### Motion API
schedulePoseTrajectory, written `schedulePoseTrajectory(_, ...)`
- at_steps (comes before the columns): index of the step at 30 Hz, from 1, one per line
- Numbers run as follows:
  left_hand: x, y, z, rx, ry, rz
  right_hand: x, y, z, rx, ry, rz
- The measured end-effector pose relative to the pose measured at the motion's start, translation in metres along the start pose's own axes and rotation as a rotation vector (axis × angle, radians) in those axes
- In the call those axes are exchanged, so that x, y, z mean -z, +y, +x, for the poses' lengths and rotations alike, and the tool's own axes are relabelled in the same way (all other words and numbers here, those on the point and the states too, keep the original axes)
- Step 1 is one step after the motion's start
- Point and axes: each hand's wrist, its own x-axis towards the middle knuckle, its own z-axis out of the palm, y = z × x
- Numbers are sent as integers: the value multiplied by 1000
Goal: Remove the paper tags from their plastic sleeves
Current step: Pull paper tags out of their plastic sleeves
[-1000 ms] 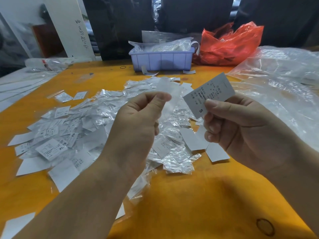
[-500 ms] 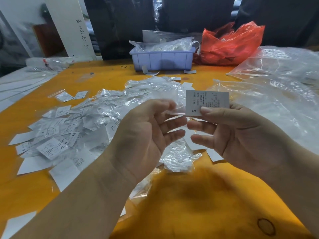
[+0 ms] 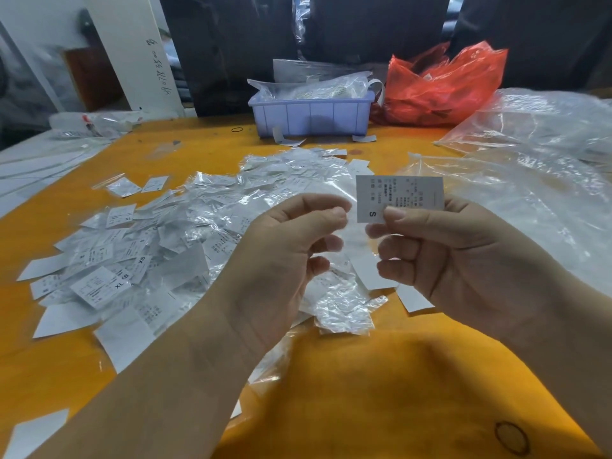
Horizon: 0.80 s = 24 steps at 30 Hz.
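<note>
While pinched, tag (image 3: 399, 198) (marked "S").

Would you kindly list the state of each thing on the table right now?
Paper tag: out of its sleeve, pinched by right hand.
Clear sleeve: empty, pinched by left hand.
Tag pile: spread loose, some still sleeved.
Blue bin: full of plastic.
Red bag: crumpled.

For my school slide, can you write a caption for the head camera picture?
Right hand pinches a paper tag marked S; left hand holds its clear sleeve.
</note>
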Motion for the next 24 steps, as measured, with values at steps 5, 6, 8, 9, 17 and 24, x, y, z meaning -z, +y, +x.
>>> schedulePoseTrajectory(5, 3, 0, -1, -24, -46, 87, 2, -4, 0, 78, 124, -124)
schedulePoseTrajectory(6, 3, -1, -1, -23, -61, 101, 2, -4, 1, 92, 140, -145)
schedulePoseTrajectory(8, 3, -1, -1, -11, -83, 129, 3, -4, 1, 107, 156, -180)
schedulePoseTrajectory(9, 3, -1, 0, 3, -91, 131, 4, -5, 1, 108, 149, -201)
schedulePoseTrajectory(17, 6, 0, -1, 43, -173, 108, 8, -4, 1, 97, 53, -267)
schedulePoseTrajectory(24, 5, 1, -1, -21, -80, 4, 7, -4, 3, 51, 161, -181)
